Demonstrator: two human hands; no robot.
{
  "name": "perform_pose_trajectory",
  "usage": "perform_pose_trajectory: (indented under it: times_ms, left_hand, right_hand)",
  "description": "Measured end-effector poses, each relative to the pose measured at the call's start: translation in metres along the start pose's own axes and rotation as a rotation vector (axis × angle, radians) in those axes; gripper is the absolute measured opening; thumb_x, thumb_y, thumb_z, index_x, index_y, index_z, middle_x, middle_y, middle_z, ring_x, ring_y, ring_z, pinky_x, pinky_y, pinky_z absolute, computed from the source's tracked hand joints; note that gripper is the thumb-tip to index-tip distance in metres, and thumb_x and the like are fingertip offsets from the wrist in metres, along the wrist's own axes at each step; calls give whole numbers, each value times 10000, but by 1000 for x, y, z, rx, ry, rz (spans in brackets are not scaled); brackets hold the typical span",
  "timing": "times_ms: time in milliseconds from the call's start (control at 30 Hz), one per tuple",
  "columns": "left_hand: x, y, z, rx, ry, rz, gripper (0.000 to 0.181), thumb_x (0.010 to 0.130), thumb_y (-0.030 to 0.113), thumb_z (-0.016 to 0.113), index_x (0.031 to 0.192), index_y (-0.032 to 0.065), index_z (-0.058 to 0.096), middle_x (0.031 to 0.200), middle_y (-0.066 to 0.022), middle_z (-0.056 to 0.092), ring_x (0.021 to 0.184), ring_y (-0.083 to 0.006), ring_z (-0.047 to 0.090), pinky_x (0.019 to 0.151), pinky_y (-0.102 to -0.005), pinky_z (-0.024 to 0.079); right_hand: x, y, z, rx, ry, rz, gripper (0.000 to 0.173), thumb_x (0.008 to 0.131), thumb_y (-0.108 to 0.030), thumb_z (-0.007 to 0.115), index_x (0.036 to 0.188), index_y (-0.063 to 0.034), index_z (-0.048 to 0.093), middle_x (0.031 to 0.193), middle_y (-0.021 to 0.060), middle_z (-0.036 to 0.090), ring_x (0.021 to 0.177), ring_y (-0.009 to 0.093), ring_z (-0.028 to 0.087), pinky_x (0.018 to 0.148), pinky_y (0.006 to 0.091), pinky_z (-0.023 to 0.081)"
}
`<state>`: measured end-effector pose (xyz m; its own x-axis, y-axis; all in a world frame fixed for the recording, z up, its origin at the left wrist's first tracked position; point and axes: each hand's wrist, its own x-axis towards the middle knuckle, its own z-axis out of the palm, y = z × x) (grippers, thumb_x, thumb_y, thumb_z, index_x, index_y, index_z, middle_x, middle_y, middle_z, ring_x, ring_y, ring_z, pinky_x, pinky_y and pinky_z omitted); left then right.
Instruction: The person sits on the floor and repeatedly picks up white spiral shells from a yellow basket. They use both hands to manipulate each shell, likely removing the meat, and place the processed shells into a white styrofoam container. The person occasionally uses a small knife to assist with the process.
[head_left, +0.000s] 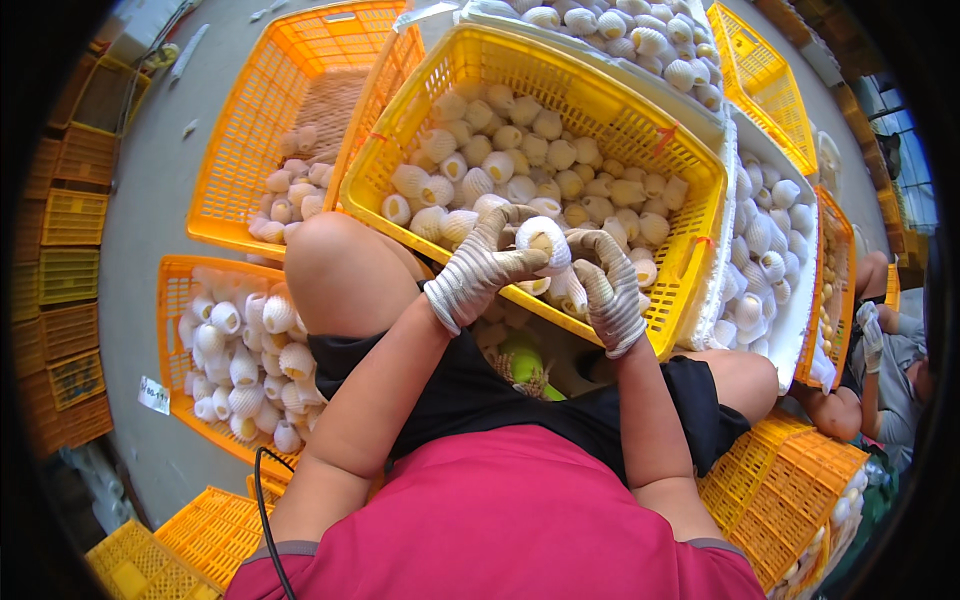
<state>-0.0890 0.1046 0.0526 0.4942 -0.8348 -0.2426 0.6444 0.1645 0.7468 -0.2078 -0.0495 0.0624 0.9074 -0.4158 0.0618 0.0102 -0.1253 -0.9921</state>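
Both my hands wear striped knit gloves and are raised over the near edge of a yellow plastic crate (600, 97). My left hand (484, 262) grips a yellowish fruit in a white foam net sleeve (544, 241), its thumb at the sleeve's open end. On the fruit's other side, my right hand (604, 281) has its fingers curled; the fingertips are close to the sleeve, and whether they touch it I cannot tell. Many more foam-sleeved fruits (532, 150) lie in the crate below.
Orange crates with sleeved fruits stand at the left (217, 262) and upper left (255, 135). White foam boxes (799, 300) of sleeved fruits adjoin the yellow crate. A co-worker (892, 375) sits at the far right beside an orange crate (844, 262). A black cable (259, 495) hangs near my left arm.
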Motion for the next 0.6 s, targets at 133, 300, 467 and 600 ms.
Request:
perform_pose_trajectory:
  times_ms: [133,300,467,600]
  left_hand:
    - [-1,-4,6,429,58,97,611,784,108,768,1298,55,443,1220,-123,564,1121,-195,567,971,-324,473]
    - [-2,-1,4,156,41,-3,554,832,26,601,1354,39,415,1265,-157,545,1150,-239,579,974,-354,502]
    - [1,-7,-3,-200,38,-99,495,879,9,488,1368,27,406,1304,-163,525,1163,-285,590,958,-413,542]
    - [2,-8,-4,-209,-14,-91,470,922,96,512,1376,34,404,1313,-156,524,1174,-272,584,949,-401,544]
  right_hand:
    - [8,-8,9,-602,-25,-26,275,884,-264,659,939,2,614,874,201,634,829,330,625,763,389,496]
    - [14,-2,7,-724,54,-196,142,930,-155,595,906,-17,614,829,205,638,793,407,608,689,458,479]
    - [11,-1,14,-697,74,-185,121,931,-135,588,914,-16,606,840,218,623,790,414,599,688,452,476]
    - [9,0,13,-596,80,-175,122,936,-134,584,924,-13,602,849,210,620,788,402,596,691,438,479]
